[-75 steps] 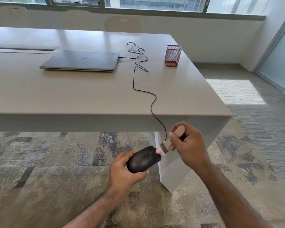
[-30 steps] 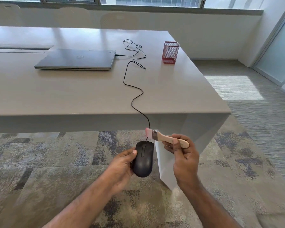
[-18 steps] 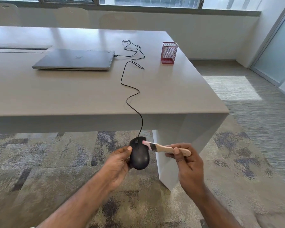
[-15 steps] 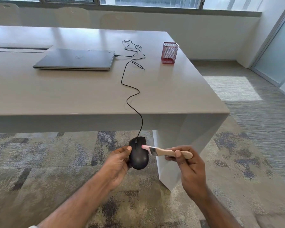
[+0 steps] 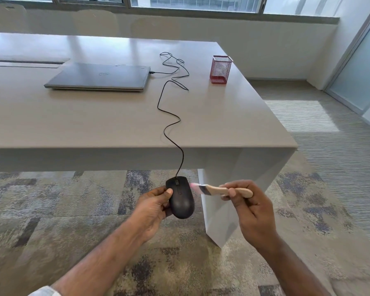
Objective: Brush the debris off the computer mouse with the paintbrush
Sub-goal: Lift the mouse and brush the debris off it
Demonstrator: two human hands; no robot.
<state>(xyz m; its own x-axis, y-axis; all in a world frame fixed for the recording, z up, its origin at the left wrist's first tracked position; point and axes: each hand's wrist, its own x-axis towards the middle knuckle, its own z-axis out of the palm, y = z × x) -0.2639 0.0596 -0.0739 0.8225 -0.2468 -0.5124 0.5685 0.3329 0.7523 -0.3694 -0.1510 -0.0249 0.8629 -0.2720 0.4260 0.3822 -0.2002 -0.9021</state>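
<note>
A black wired computer mouse (image 5: 182,199) is held in the air below the table's front edge, top side up, by my left hand (image 5: 153,207), which grips its left side. My right hand (image 5: 251,207) holds a small paintbrush (image 5: 217,190) by its wooden handle, lying roughly level and pointing left. The pink bristles are blurred and sit at the mouse's upper right edge. The mouse's black cable (image 5: 171,122) runs up over the table edge to the laptop.
A closed grey laptop (image 5: 98,76) lies on the large beige table (image 5: 73,124). A red mesh pen cup (image 5: 220,69) stands near the table's right side. The table's white leg panel (image 5: 220,210) is right behind the hands. Patterned carpet covers the floor.
The mouse was turned from sideways to top side up. The brush went from above the mouse's front down to its right edge, and has now slid slightly right along that edge.
</note>
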